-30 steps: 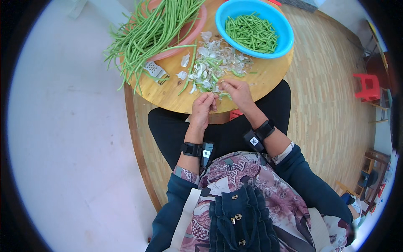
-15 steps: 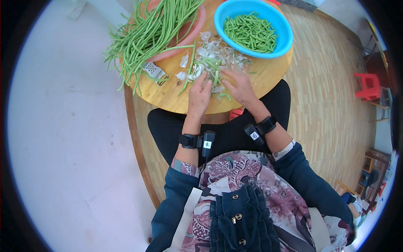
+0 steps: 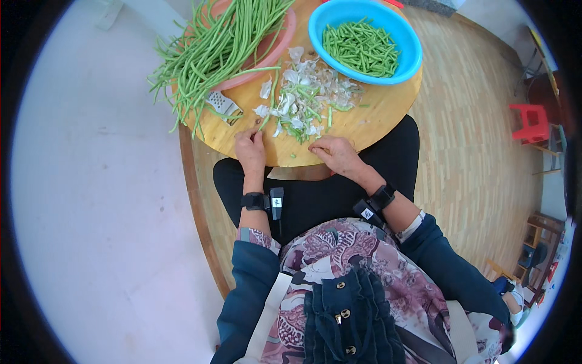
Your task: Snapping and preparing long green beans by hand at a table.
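At the near edge of the round wooden table (image 3: 209,128), my left hand (image 3: 250,151) is closed in a pinch at the lower end of a long green bean (image 3: 272,100). To its right, my right hand (image 3: 341,156) rests at the table edge with thumb and fingers pressed together; anything between them is too small to make out. Between and beyond my hands spreads a heap of garlic skins (image 3: 303,85), mixed with short green bean ends (image 3: 297,124). A small green scrap (image 3: 293,156) lies between the hands.
A pink basin (image 3: 284,42) at the far left overflows with long green beans (image 3: 212,57). A blue basin (image 3: 415,51) at the far right holds cut bean pieces (image 3: 362,48). A metal grater (image 3: 223,104) lies at left. A red stool (image 3: 532,125) stands off to the right.
Both hands have drawn back from the scrap heap toward the table's near edge. My left hand moved leftward to the long bean's end; both hands' fingers have closed.
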A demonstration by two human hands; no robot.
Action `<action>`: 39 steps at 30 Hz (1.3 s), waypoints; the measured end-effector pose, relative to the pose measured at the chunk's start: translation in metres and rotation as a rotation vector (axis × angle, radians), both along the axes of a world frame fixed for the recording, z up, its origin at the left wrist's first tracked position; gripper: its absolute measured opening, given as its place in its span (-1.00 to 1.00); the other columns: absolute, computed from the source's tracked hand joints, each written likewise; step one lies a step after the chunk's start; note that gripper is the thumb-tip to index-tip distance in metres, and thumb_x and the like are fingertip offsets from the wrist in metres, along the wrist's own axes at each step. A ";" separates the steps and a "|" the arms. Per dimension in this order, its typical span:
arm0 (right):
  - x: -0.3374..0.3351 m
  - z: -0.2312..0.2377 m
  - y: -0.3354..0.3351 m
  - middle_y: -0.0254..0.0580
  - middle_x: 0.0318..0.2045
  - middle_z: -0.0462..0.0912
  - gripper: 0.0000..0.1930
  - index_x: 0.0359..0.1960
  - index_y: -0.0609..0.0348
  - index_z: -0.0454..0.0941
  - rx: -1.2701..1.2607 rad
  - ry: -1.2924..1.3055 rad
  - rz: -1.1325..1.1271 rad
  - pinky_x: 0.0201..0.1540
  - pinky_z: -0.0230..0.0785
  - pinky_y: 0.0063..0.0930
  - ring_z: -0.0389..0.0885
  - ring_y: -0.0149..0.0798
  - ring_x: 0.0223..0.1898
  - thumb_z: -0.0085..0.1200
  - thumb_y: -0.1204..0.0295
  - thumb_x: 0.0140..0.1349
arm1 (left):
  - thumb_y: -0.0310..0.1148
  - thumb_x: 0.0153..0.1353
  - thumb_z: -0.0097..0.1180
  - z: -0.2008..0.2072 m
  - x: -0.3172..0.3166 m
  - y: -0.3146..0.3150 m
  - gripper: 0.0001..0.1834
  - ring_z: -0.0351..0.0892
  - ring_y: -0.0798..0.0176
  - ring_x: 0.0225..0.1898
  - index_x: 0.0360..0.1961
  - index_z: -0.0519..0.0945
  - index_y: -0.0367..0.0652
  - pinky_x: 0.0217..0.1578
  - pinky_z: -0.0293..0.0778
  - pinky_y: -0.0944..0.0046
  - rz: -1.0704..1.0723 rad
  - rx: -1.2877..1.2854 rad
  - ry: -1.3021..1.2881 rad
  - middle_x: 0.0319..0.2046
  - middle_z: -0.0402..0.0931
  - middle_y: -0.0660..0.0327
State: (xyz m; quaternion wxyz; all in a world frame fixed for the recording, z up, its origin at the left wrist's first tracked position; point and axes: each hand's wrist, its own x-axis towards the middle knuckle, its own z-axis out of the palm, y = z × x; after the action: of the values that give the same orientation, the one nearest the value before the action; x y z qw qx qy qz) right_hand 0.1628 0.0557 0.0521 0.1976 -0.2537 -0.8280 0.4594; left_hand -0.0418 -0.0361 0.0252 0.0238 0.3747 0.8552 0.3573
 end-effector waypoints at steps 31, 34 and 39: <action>-0.005 0.007 -0.012 -0.43 -0.59 0.47 -0.74 -0.35 0.21 0.55 -1.050 0.272 -0.295 -0.52 0.22 -0.68 0.40 -0.53 -0.55 -0.14 0.31 0.25 | -0.23 0.20 -0.04 0.029 0.073 0.033 -0.71 0.38 0.44 -0.62 -0.24 0.51 -0.27 -0.57 0.33 0.45 -0.303 0.244 -1.518 -0.44 0.52 0.23; -0.006 0.011 -0.017 -0.45 -0.63 0.43 -0.73 -0.39 0.19 0.54 -1.150 0.282 -0.333 -0.54 0.19 -0.68 0.38 -0.54 -0.58 -0.14 0.27 0.25 | -0.24 0.19 -0.04 0.035 0.082 0.036 -0.71 0.37 0.43 -0.66 -0.25 0.51 -0.27 -0.61 0.35 0.44 -0.305 0.353 -1.610 -0.45 0.52 0.22; -0.007 0.014 -0.015 -0.47 -0.66 0.40 -0.71 -0.46 0.18 0.53 -1.078 0.165 -0.310 -0.57 0.15 -0.68 0.34 -0.55 -0.62 -0.12 0.25 0.24 | -0.31 0.17 0.01 0.030 0.085 0.036 -0.80 0.36 0.44 -0.68 -0.35 0.51 -0.24 -0.66 0.32 0.51 -0.222 0.451 -1.544 -0.55 0.48 0.26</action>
State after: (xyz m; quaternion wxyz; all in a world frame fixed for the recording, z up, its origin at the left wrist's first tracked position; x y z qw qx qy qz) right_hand 0.1562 0.0411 0.0665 0.1692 -0.4007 -0.4110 0.8012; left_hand 0.0429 -0.0004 0.0552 0.5663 0.1008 0.4628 0.6745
